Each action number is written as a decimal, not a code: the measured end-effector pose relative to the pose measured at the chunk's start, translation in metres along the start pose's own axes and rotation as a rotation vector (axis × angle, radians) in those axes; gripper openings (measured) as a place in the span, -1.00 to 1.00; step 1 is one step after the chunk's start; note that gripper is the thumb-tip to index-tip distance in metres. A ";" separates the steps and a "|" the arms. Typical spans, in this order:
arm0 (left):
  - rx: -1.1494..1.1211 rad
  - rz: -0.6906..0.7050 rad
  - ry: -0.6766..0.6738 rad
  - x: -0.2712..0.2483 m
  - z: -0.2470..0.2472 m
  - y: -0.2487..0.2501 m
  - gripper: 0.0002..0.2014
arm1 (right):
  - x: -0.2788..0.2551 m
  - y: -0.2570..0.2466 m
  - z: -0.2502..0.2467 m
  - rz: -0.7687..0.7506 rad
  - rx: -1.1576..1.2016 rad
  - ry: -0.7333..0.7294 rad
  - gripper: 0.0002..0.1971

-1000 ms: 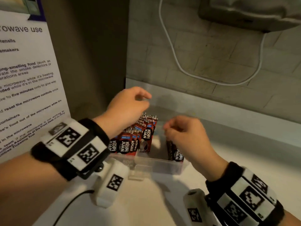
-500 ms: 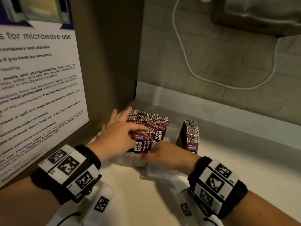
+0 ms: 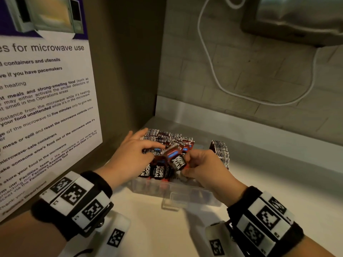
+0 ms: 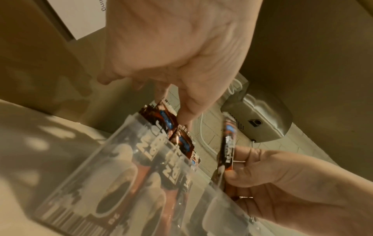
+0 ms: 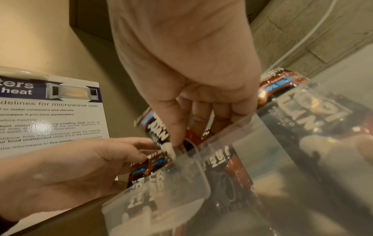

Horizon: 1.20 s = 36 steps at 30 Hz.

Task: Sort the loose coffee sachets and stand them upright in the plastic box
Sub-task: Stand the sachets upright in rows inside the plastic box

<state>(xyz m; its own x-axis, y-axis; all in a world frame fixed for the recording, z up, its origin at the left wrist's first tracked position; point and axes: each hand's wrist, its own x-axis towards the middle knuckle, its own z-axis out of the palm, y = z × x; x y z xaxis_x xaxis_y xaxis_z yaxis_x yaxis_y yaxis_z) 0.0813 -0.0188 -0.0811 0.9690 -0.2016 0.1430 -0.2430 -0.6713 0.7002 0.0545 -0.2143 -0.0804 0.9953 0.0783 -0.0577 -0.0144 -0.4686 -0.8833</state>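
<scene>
A clear plastic box (image 3: 185,193) stands on the counter in the corner. A row of red-and-black Kopi Juan sachets (image 3: 167,138) stands upright in its left half, and a second row (image 3: 220,153) stands at its right. My left hand (image 3: 146,145) lies flat on the left row with straight, spread fingers, and its thumb (image 4: 187,110) presses on a sachet top. My right hand (image 3: 185,164) pinches one tilted sachet (image 3: 175,160) between thumb and fingers, just above the box's front middle. In the right wrist view this sachet (image 5: 155,126) sits under my thumb.
The box sits against a side panel with a microwave-use poster (image 3: 42,108) on the left. A tiled back wall with a white cable (image 3: 213,75) hanging in a loop is behind. A metal appliance (image 3: 297,17) hangs on that wall at the upper right. Pale counter (image 3: 278,182) extends to the right and front.
My right hand has risen from the box's front edge with one sachet pinched in it. The left hand has stayed flat on the left row.
</scene>
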 end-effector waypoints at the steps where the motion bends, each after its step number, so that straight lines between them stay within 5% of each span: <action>1: -0.021 0.008 0.006 0.000 -0.001 0.000 -0.54 | 0.001 0.000 0.002 0.008 0.064 0.007 -0.69; 7: -0.104 -0.012 0.002 -0.003 0.003 -0.003 -0.67 | 0.003 -0.004 0.018 0.085 0.142 -0.009 -0.76; 12: -0.018 0.015 -0.038 -0.003 0.004 -0.008 -0.56 | 0.010 -0.001 0.033 0.090 -0.127 0.041 -0.83; 20: 0.037 0.016 -0.008 -0.001 0.004 -0.014 -0.57 | 0.009 -0.003 0.038 0.068 -0.316 0.091 -0.66; 36: 0.081 0.007 0.035 0.001 0.010 -0.009 -0.68 | 0.021 0.000 0.041 0.100 0.013 0.090 -0.64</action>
<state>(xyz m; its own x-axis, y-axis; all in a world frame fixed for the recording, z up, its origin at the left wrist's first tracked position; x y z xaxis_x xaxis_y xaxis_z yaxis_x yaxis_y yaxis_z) 0.0837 -0.0200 -0.0948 0.9678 -0.1827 0.1729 -0.2514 -0.7258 0.6403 0.0710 -0.1765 -0.1006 0.9934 -0.0481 -0.1039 -0.1144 -0.4588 -0.8811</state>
